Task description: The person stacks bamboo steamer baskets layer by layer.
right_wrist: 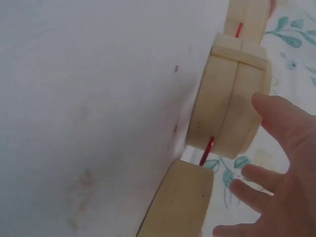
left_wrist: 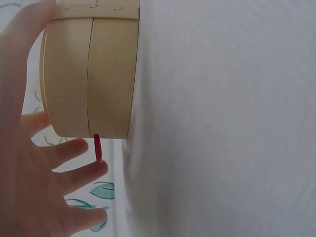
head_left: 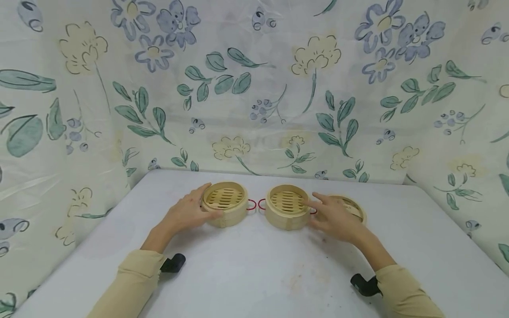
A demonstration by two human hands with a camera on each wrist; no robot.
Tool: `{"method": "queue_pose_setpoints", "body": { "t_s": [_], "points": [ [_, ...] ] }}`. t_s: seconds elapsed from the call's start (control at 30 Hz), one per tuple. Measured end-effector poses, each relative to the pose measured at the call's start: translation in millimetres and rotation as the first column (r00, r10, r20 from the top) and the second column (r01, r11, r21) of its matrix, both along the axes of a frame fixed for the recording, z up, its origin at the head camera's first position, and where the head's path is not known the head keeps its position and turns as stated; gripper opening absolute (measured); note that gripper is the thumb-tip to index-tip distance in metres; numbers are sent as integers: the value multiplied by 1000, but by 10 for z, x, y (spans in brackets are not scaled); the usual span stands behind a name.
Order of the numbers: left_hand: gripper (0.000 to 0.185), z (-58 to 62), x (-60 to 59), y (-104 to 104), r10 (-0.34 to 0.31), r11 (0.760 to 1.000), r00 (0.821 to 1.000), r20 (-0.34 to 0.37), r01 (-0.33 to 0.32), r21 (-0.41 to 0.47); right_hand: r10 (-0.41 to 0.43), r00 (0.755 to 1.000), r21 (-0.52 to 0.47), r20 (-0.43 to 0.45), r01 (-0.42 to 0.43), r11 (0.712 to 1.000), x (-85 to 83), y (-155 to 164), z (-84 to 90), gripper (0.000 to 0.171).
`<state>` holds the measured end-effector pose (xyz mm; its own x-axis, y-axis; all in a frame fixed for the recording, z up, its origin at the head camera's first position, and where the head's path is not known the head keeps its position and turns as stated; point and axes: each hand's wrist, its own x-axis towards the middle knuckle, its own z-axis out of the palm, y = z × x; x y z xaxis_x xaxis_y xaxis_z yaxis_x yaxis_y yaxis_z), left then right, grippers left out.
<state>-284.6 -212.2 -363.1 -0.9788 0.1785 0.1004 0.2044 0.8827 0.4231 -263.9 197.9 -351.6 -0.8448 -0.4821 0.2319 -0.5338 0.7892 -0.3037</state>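
Observation:
Two round bamboo steamer baskets with slatted bottoms and red side loops stand side by side on the white table. My left hand spans the left steamer basket, thumb at its near rim and index finger round the far side. In the left wrist view the other fingers spread beside its red loop. At the right steamer basket, my right hand has its fingers spread, a fingertip overlapping the rim. A round bamboo lid lies behind that hand, partly hidden by it.
The white table bears a few brownish stains near its middle. Floral cloth hangs along the back and both sides. Black wrist devices sit at both beige sleeves.

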Motion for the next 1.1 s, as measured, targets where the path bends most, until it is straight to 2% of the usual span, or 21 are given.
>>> {"method": "queue_pose_setpoints", "body": {
  "t_s": [0.17, 0.43, 0.6, 0.83, 1.1],
  "points": [
    [114, -12, -18, 13, -9, 1000, 999, 44, 9, 6, 2, 999, -4, 48, -2, 1000, -14, 2, -54, 46],
    [114, -34, -44, 11, -30, 999, 998, 46, 28, 46, 20, 994, -65, 109, -13, 998, -15, 4, -73, 47],
    [114, -31, -40, 11, -31, 998, 998, 53, 28, 50, -2, 998, -61, 68, 6, 998, -10, -14, -74, 41],
    [113, -21, -26, 14, -37, 998, 998, 49, 34, 56, -98, 995, -20, -2, 98, 995, -12, -66, -78, 29],
    [114, -22, -23, 10, -31, 998, 998, 57, 28, 59, -116, 990, -3, -82, 116, 993, -13, -84, -78, 26]
  ]
}}
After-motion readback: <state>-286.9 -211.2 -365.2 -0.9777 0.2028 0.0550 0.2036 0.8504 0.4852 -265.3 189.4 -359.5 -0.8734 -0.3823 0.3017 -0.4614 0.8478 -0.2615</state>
